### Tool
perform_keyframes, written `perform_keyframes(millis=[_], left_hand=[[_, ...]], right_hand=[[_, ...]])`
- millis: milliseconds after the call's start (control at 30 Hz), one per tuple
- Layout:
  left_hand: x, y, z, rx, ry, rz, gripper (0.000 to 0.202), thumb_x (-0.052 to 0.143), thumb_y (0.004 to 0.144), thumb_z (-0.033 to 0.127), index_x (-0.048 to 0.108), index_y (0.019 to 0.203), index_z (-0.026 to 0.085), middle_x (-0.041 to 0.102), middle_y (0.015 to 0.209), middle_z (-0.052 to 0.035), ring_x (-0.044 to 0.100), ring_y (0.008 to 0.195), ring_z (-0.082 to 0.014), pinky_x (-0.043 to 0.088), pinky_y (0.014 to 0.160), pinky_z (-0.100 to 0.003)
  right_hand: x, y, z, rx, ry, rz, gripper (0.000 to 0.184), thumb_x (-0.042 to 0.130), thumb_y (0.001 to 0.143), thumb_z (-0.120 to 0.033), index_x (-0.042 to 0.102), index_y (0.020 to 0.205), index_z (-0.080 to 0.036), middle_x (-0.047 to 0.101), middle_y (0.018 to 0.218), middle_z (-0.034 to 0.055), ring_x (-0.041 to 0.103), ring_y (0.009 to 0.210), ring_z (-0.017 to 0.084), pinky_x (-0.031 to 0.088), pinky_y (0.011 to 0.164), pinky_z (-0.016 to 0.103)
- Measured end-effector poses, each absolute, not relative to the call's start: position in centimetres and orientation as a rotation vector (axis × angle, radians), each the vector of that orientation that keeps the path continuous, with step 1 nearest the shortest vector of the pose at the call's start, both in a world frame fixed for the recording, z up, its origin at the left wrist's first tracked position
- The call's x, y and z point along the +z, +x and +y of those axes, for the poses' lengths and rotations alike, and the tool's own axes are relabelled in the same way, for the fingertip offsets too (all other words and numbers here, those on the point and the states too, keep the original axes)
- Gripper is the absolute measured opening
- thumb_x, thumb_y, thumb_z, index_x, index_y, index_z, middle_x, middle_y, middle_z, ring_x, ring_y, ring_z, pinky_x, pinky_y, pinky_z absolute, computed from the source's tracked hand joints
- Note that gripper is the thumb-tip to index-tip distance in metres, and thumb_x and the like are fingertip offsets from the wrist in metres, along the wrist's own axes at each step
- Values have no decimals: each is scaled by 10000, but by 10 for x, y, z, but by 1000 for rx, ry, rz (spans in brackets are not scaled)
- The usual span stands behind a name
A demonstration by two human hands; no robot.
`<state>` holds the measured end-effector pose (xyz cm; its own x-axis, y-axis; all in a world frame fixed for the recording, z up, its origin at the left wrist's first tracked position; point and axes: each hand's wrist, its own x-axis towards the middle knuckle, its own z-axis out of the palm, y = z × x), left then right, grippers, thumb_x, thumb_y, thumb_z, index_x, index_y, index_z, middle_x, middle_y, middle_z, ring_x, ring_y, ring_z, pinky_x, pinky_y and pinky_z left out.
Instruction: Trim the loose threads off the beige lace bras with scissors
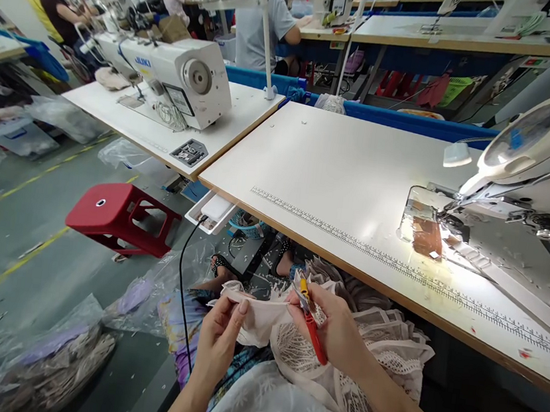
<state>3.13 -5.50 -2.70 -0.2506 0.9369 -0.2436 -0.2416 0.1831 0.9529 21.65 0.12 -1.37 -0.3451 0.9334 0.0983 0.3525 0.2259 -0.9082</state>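
Note:
My left hand (223,335) pinches the edge of a pale beige fabric piece (261,321) between thumb and fingers. My right hand (330,326) is closed around small scissors (312,331) with red handles and a yellow part, and its fingertips also meet the fabric's edge. Between both hands the edge is stretched nearly level. More of the beige lace fabric (386,360) hangs in folds over my lap, under and right of my right hand. The scissors' blade tips are hard to make out.
A white sewing table (330,166) with a printed ruler edge stands ahead. On it are a lit sewing machine (525,163) and magnifier at right. Another machine (181,74) is left, above a red stool (108,215). Bagged fabric (61,353) lies on the floor. Several people work behind.

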Motion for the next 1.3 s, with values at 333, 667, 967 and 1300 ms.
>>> perform_keyframes(millis=[333, 667, 967, 1300], left_hand=[[-41, 22, -51, 1340, 757, 1252, 319, 691, 849, 478, 685, 951, 176, 628, 793, -30, 530, 698, -123, 418, 634, -184], [-6, -20, -36, 1250, 1184, 1521, 449, 655, 873, 461, 555, 1250, 237, 648, 1101, -93, 600, 990, -221, 499, 778, -282], [50, -13, -4, 611, 1887, 1255, 257, 481, 941, 246, 567, 1178, 199, 682, 1011, -93, 628, 711, -154, 485, 588, -238], [56, -16, 29, 568, 1781, 1240, 211, 454, 950, 312, 587, 866, 170, 705, 762, -69, 725, 722, -185, 511, 581, -200]], right_hand=[[-9, 218, 5, 1282, -1113, -1666, 146, 688, 845, -283, 561, 882, -221, 588, 843, 12, 550, 737, 171, 457, 666, 287], [12, 199, 26, 1147, -959, -1895, 247, 632, 847, -252, 409, 747, -221, 534, 767, 5, 502, 676, 148, 404, 573, 254], [28, 184, 51, 919, -644, -2173, 170, 571, 789, -199, 402, 781, -221, 500, 733, -5, 429, 628, 133, 357, 549, 246], [21, 196, 58, 1168, -844, -1864, 178, 641, 870, -327, 513, 890, -204, 592, 860, 37, 551, 762, 176, 469, 678, 285]])
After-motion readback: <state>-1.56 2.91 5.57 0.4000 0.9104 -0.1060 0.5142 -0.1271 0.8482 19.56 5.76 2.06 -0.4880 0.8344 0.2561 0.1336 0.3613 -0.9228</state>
